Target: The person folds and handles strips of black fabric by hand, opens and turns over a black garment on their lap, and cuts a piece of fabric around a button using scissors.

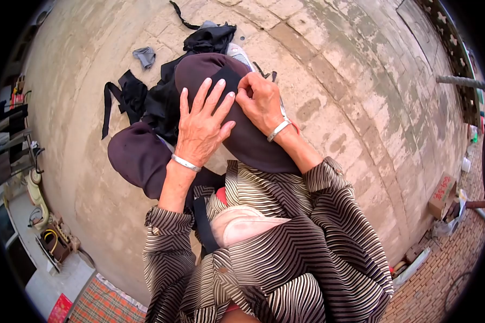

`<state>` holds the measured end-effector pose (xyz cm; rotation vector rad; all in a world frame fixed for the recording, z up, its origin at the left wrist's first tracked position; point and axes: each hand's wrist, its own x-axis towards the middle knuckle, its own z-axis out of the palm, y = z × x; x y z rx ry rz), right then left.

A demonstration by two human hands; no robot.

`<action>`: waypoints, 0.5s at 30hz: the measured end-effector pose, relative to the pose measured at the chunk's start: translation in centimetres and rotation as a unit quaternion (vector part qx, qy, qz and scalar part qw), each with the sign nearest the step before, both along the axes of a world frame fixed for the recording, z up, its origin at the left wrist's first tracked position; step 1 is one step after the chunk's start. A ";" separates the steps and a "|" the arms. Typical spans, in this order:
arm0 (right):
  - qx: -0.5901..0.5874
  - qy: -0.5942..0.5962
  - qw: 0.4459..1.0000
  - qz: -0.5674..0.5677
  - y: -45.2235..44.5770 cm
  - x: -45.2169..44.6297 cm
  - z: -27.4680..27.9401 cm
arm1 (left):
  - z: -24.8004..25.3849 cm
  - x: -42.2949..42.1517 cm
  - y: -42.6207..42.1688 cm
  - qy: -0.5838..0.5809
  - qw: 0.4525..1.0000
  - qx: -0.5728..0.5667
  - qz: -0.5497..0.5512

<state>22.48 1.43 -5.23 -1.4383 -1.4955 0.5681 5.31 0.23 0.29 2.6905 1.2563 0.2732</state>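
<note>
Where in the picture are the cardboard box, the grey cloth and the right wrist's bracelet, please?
Cardboard box (442, 194): head view, on its side with red writing.
Grey cloth (145, 57): head view, on its crumpled middle.
Bracelet (278, 131): head view, on the band's middle.

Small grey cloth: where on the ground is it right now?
In the head view, the grey cloth lies on the ground at the upper left, just beyond the black cloth piece with a strap.
</note>
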 end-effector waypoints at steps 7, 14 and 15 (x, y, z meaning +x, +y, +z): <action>-0.061 0.018 0.991 -0.115 0.0 3.6 -3.1 | -0.1 -0.1 0.0 -0.005 1.000 -0.007 0.001; -0.132 0.145 0.981 0.009 -0.2 4.9 -1.9 | -0.1 0.0 0.0 -0.013 1.000 -0.002 0.003; -0.130 0.146 0.981 0.011 0.2 4.5 -1.4 | -0.1 0.0 0.0 -0.015 1.000 -0.007 0.001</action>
